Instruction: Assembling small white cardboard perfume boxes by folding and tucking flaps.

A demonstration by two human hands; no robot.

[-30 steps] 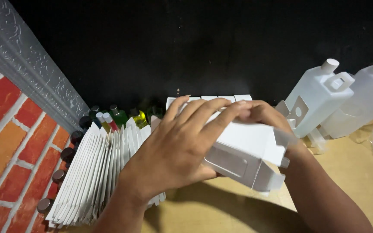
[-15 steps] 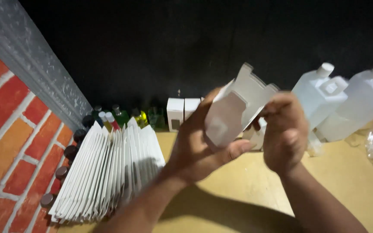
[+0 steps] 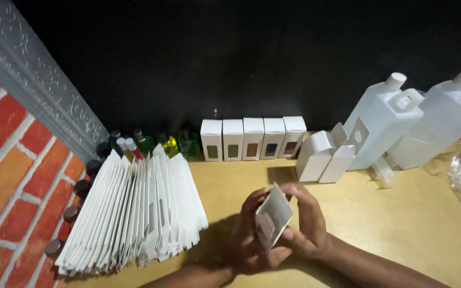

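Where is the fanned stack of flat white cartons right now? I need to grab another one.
In the head view the stack of flat cartons stands on the wooden table at the left, beside the brick wall, left of both hands.

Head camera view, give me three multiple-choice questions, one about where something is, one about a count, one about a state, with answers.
1. Where does the fanned stack of flat white cardboard box blanks lie?
A. beside the red brick wall at the left
B. beside the white plastic jugs
C. in the hands

2. How many closed small white cardboard boxes with windows stand in the row at the black wall?
A. three
B. five
C. eight

3. How is the white cardboard box over the tan table held?
A. lying untouched
B. in one hand only
C. between both hands

Answers: 1 A, the stack leans along the brick wall, far from the jugs. 2 B, five stand side by side. 3 C, the left hand and the right hand both grip it.
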